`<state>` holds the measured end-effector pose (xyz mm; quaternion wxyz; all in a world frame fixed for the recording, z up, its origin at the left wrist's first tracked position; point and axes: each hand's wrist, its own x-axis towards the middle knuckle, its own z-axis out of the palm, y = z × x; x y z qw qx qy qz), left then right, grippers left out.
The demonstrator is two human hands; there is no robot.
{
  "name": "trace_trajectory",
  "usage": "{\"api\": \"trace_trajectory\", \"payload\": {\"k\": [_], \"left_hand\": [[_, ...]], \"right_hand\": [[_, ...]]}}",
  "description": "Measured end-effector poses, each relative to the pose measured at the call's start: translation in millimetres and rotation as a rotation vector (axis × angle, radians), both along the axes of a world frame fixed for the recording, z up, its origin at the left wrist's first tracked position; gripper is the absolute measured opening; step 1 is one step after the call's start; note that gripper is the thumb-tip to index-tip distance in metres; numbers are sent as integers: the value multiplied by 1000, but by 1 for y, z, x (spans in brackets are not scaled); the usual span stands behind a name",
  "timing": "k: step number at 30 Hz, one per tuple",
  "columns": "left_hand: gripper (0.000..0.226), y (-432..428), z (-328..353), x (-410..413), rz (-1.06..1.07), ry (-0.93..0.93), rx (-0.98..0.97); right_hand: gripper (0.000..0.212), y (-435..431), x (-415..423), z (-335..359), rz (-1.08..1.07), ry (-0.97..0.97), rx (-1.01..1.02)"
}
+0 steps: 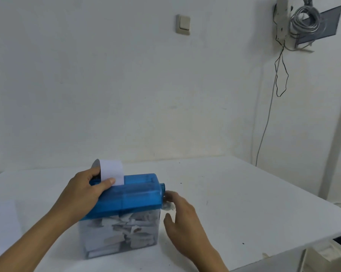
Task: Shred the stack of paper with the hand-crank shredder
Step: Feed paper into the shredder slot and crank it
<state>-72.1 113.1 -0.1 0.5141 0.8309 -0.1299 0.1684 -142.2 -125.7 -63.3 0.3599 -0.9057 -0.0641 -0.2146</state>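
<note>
A hand-crank shredder with a translucent blue top (134, 193) stands on a white table (244, 193). Its clear bin (118, 234) is packed with white paper strips. A white sheet of paper (112, 170) sticks up out of the slot, curling backward. My left hand (85, 191) grips the left end of the blue top, thumb against the sheet's lower edge. My right hand (182, 214) is at the crank (168, 205) on the shredder's right side, blurred, fingers curled round the clear handle.
A white wall rises close behind the table, with a light switch (183, 24). Coiled cables (305, 18) hang at the upper right, one wire trailing down to the table's back right corner. The table's right edge runs diagonally toward the near right.
</note>
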Motion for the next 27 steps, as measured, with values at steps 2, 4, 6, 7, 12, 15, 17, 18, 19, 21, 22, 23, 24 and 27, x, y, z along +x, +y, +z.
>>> {"api": "trace_trajectory", "payload": {"k": [2, 4, 6, 7, 12, 15, 17, 18, 19, 21, 22, 23, 24, 27], "left_hand": [[24, -1, -1, 1, 12, -6, 2], [28, -3, -3, 1, 27, -2, 21], [31, -3, -3, 0, 39, -4, 26], [30, -3, -3, -2, 38, -11, 31], [21, -6, 2, -10, 33, -42, 64], [44, -7, 4, -13, 17, -27, 80], [75, -5, 5, -14, 18, 2, 106], [87, -4, 6, -13, 24, 14, 128], [95, -4, 7, -13, 26, 24, 152], [96, -4, 9, -13, 13, 45, 184], [91, -4, 11, -15, 12, 55, 192], [85, -4, 12, -16, 10, 63, 194], [81, -5, 13, -17, 8, 65, 190], [80, -6, 16, -17, 9, 62, 182]], "right_hand": [[54, 7, -2, -6, -29, -5, -66], [53, 15, -4, -11, -72, 40, -105], [53, 19, -7, -11, -84, 66, -129], [51, 19, -9, -8, -83, 72, -151], [36, 21, -19, 12, -95, 66, -353], [26, 16, -27, 28, -78, 95, -421], [26, 11, -36, 38, -48, 120, -469], [24, 8, -41, 44, -25, 127, -499], [20, 5, -46, 50, 4, 126, -525], [9, -2, -56, 67, 62, 110, -564], [11, -6, -58, 77, 88, 98, -561], [17, -10, -58, 87, 108, 81, -549], [22, -12, -56, 97, 117, 64, -519], [20, -13, -35, 119, 118, 6, -323]]}}
